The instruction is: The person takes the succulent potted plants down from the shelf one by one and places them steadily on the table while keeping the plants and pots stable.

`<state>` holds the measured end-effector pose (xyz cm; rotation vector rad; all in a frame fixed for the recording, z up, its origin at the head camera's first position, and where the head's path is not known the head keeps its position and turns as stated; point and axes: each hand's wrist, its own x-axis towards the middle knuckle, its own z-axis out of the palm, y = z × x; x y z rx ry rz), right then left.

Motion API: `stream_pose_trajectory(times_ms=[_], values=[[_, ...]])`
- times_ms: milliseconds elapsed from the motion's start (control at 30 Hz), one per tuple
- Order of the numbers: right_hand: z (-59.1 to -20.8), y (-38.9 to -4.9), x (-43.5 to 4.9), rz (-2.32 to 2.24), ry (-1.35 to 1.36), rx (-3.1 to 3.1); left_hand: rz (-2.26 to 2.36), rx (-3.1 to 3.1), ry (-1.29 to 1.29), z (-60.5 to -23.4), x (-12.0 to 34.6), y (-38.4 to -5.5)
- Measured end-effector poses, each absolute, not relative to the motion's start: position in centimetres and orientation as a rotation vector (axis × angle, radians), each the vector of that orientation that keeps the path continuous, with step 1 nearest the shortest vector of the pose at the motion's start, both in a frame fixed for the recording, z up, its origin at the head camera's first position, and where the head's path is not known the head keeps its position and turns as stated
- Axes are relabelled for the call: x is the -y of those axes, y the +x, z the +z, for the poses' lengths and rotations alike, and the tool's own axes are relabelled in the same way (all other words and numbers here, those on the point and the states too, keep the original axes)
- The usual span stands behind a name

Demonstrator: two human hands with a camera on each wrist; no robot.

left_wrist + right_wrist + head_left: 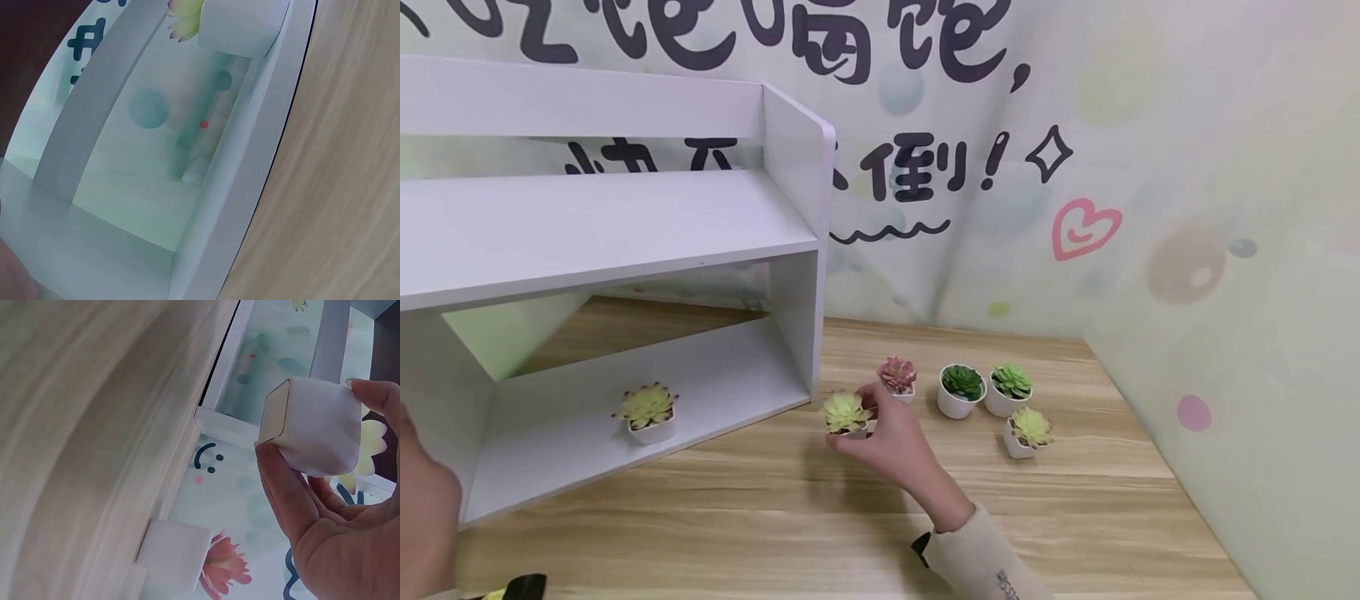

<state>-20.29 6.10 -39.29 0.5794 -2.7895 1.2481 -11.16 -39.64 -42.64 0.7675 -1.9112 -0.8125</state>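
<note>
My right hand (895,442) pinches the square white pot (322,428) of a yellow-green potted succulent (844,411) between thumb and fingers. The pot is off the wooden table, just right of the white shelf (793,329), its underside partly showing in the right wrist view. A similar yellow-green succulent (649,408) stands on the shelf's lower board, near the front edge. At the far left, part of my left hand (426,500) is beside the shelf's left side panel; its fingers are out of sight. Only a sliver of that hand (12,275) enters the left wrist view.
Behind my right hand stands a red succulent (898,377). Further right are a dark green succulent (961,385), a bright green one (1011,385) and another yellow-green one (1028,429). A printed curtain (1000,275) hangs behind the table (760,517).
</note>
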Motion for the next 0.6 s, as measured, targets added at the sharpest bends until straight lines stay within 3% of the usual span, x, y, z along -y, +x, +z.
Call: stream_pose_trajectory(times_ms=[600], values=[[-39.1,-20.1,-9.6,1.237,0.567,2.810,-0.750,1.913,0.630,-43.9,41.0,-11.7]])
